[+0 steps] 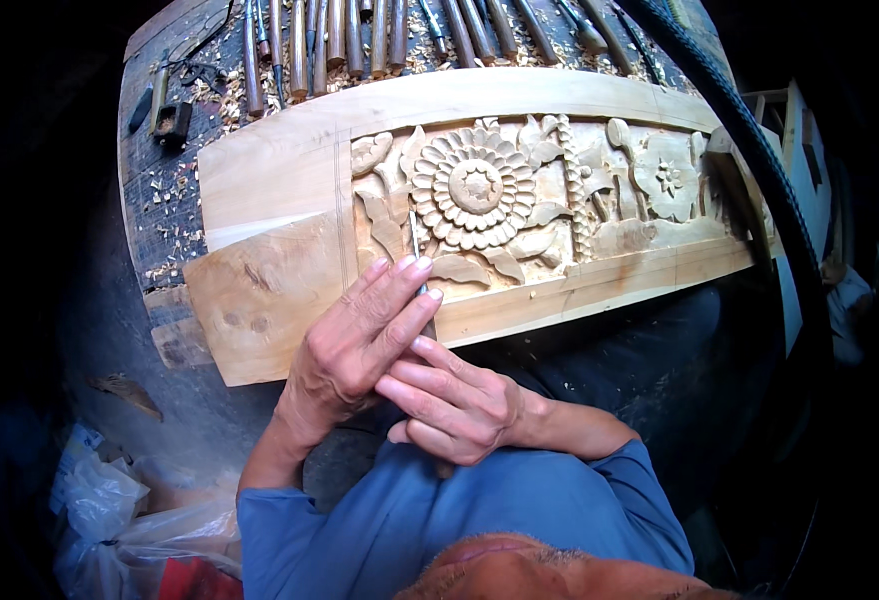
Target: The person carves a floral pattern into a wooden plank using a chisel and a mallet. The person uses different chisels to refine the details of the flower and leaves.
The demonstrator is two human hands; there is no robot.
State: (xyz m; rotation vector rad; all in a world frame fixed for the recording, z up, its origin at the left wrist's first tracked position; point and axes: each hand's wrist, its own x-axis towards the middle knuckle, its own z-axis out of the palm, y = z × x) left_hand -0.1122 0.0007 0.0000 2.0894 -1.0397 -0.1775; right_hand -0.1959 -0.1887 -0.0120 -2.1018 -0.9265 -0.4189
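Observation:
A long pale wooden board (269, 175) carries a relief carving of a layered round flower (474, 187), curled leaves, a twisted column and a smaller blossom at the right. A slim steel-bladed chisel (415, 233) points up at the leaves at the flower's lower left; its wooden handle runs toward my body. My left hand (364, 330) grips it near the blade, fingertips laid over the shaft. Below that, my right hand (444, 410) is wrapped round the handle, its fingers meeting my left hand's.
Several carving tools (396, 30) lie among shavings along the back of the worn bench (154, 230). A small metal-and-wood tool (171, 120) lies at the left. A dark braided cord (759, 150) crosses the right side. A plastic bag (109, 500) sits low at the left.

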